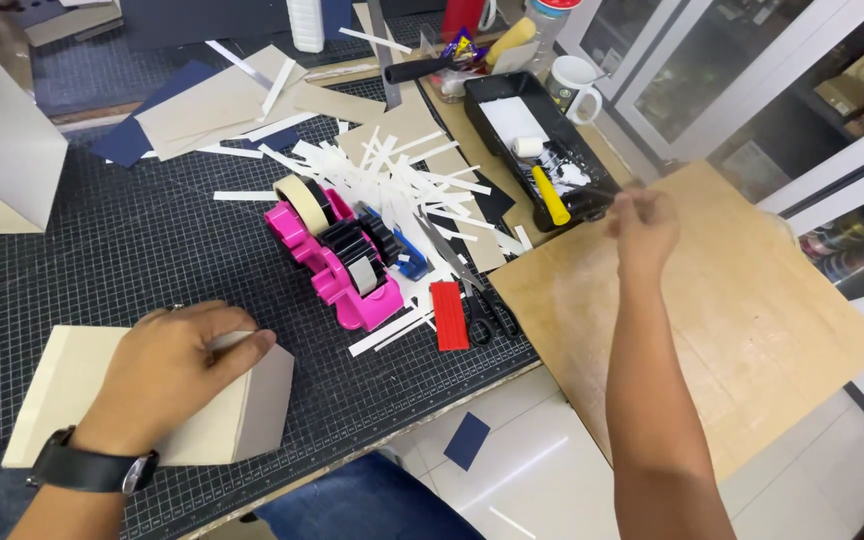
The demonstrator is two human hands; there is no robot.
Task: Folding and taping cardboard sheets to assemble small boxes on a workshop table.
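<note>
At the near left, the left hand lies flat, grip open, on a beige folded cardboard box on the black gridded cutting mat covering the counter. Farther right, the right hand hovers blurred above a brown board; whether its grip is closed I cannot tell. Beyond the box stands a pink tape dispenser.

— Mid-desk: pink tape dispenser, white paper strips heaped just behind it.

— Toward the front edge?

— Red cutter touching black scissors. Far right corner: black paint tray holding a yellow-handled roller, white mug beside it. Blue card scrap lies on the floor.
</note>
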